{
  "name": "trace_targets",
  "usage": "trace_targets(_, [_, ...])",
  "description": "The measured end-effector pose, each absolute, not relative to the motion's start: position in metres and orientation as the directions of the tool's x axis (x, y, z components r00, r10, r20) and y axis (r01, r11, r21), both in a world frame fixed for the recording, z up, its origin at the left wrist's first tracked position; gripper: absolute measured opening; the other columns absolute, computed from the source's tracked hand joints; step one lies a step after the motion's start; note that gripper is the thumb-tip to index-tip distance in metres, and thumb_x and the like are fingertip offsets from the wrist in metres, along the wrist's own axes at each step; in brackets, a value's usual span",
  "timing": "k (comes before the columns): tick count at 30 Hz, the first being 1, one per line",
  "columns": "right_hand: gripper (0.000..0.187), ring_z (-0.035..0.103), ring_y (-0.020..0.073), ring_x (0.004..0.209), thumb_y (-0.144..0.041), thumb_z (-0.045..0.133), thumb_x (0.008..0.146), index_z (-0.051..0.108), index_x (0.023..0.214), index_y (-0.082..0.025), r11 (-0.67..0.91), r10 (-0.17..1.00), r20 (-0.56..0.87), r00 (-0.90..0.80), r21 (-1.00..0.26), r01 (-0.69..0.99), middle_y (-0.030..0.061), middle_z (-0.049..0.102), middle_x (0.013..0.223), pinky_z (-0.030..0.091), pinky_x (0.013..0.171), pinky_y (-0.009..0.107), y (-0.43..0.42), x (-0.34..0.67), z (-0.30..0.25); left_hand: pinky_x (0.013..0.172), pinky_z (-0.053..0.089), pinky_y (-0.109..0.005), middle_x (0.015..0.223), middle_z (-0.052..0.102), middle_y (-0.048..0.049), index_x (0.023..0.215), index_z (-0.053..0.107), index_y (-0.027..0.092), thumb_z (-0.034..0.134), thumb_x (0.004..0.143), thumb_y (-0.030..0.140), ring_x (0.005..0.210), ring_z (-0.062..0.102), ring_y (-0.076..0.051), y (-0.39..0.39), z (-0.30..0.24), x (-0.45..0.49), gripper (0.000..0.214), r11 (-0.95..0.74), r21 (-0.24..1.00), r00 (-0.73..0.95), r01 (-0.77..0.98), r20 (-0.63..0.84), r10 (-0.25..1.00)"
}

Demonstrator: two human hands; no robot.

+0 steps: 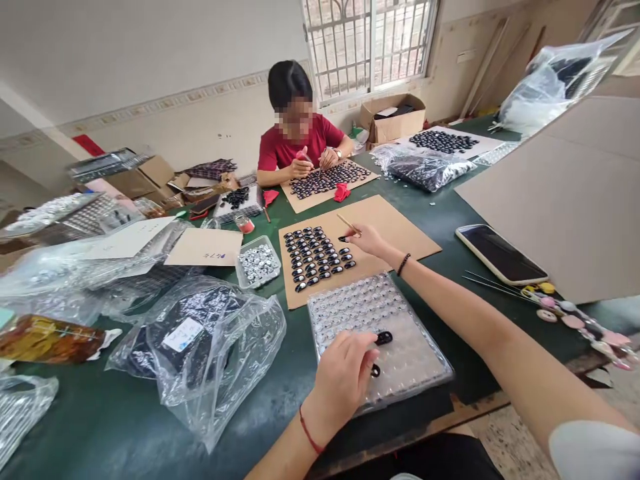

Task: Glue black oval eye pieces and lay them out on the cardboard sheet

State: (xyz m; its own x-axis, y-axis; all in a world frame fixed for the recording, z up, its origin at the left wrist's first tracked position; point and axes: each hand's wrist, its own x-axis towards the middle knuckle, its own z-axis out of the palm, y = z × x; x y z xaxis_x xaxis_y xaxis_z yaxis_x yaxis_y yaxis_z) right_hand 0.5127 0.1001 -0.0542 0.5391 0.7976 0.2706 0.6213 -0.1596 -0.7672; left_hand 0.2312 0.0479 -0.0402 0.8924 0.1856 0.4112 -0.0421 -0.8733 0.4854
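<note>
My left hand (343, 373) is over a clear plastic tray (425, 370), its fingers closed together. At its index fingertip is a small black oval piece (384, 338) with a hole, and another black piece (375, 371) shows by the thumb. My right hand (367, 240) grips a thin wooden stick (346, 221), with a black piece (343, 239) at its fingertips, above a brown cardboard sheet (400, 230). On that sheet, rows of black oval pieces with pale shiny centres (315, 253) lie left of this hand. The tray's far part holds shiny silvery round bits (350, 303).
A tub of silvery bits (259, 263) stands left of the cardboard. Plastic bags (200, 333) cover the table's left side. Across the table, a person in a red shirt (325, 137) works over another filled sheet (300, 203). At right lie a phone (500, 253) and a large board (560, 200).
</note>
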Motion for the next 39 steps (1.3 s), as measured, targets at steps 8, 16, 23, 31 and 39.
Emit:
trace_targets(8, [0.015,0.06,0.0159,0.076,-0.017,0.054,0.074,0.067,0.079,-0.017,-0.261,0.867,0.169,0.468,-0.647,0.717,0.0044,0.069,0.083,0.04,0.066,0.021,0.131,0.53,-0.084,0.041,0.024,-0.017,0.046,0.032,0.0054,0.073,0.053,0.015,0.041,0.089,0.04,0.04,0.025,-0.005,0.075,-0.031,0.23,0.032,0.274,0.961,0.7,0.017,-0.207,0.683])
trace_targets(16, [0.018,0.059,0.0168,0.077,-0.029,0.055,0.078,0.067,0.077,-0.016,-0.269,0.864,0.152,0.48,-0.667,0.695,0.0076,0.068,0.083,0.039,0.066,0.022,0.128,0.526,-0.089,0.041,0.034,-0.012,0.07,0.046,-0.0012,0.085,0.053,0.011,0.043,0.085,0.005,0.052,0.044,-0.004,0.105,-0.017,0.234,0.012,0.79,0.501,0.574,-0.354,-0.55,0.606])
trace_targets(23, [0.036,0.049,0.0071,0.052,-0.032,0.031,0.09,0.06,0.079,-0.012,-0.206,0.773,0.206,0.601,-0.813,0.544,0.006,0.064,0.077,0.038,0.052,0.019,0.104,0.517,-0.041,0.061,0.049,-0.016,0.083,0.056,-0.0053,0.09,0.055,0.014,0.03,0.083,-0.006,0.075,0.058,-0.008,0.117,-0.014,0.23,0.032,0.679,0.459,0.468,-0.573,-0.497,0.731])
trace_targets(31, [0.053,0.035,0.0059,0.045,-0.054,0.029,0.088,0.053,0.063,-0.014,0.162,0.908,0.3,0.292,-0.895,0.416,-0.0035,0.038,0.051,0.03,0.045,0.019,0.02,0.445,-0.014,0.032,0.028,-0.015,0.046,0.045,0.0046,0.091,0.056,0.013,0.028,0.094,0.022,0.032,0.029,-0.003,0.105,-0.014,0.229,0.029,0.711,0.569,0.689,-0.412,-0.316,0.652])
trace_targets(39, [0.04,0.04,0.0073,0.05,-0.047,0.046,0.083,0.05,0.061,-0.015,0.142,0.981,0.191,0.036,-0.831,0.538,-0.0023,0.045,0.055,0.032,0.049,0.02,-0.018,0.435,-0.036,0.036,0.025,-0.013,0.048,0.031,0.0078,0.076,0.053,0.013,0.058,0.081,0.023,0.037,0.028,-0.002,0.098,-0.025,0.233,0.013,0.573,0.762,0.684,-0.302,-0.245,0.687])
